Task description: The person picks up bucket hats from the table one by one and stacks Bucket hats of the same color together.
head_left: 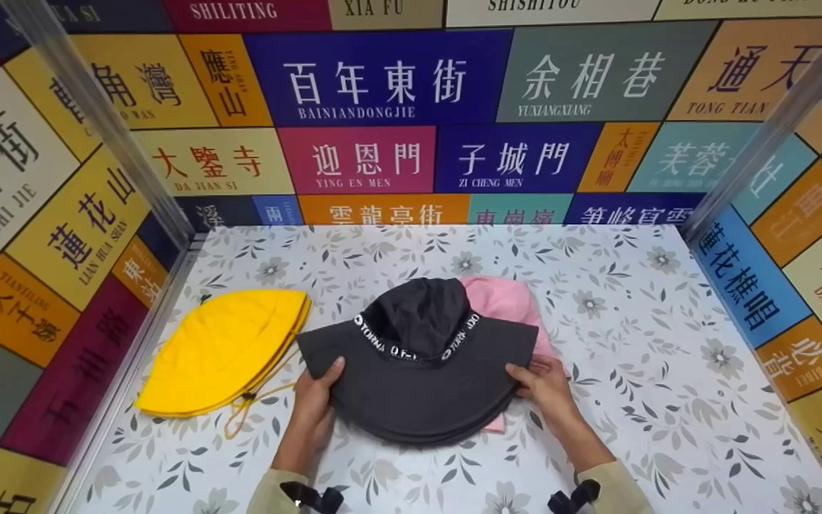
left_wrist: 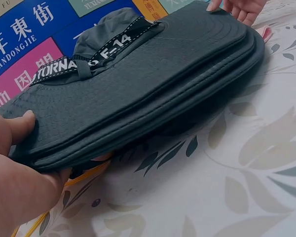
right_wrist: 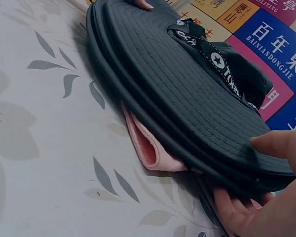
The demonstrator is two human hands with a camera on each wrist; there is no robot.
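Observation:
A black bucket hat [head_left: 425, 389], folded so its brim layers stack, is held between both hands in the head view. White lettering runs along the band around its crumpled crown. My left hand [head_left: 318, 396] pinches the brim's left end, thumb on top and fingers beneath. At the opposite end my right hand [head_left: 543, 385] grips the brim the same way, as the right wrist view shows. Partly hidden behind and under the black hat is a pink hat [head_left: 507, 303]; a folded pink edge [right_wrist: 153, 153] shows below the brim.
To the left lies a yellow bucket hat [head_left: 225, 353], folded flat, with a cord and toggle [head_left: 243, 400] trailing toward my left hand. The table [head_left: 668, 428] has a leaf-and-flower cover. Panels with printed street names [head_left: 375, 160] wall it at the back and both sides.

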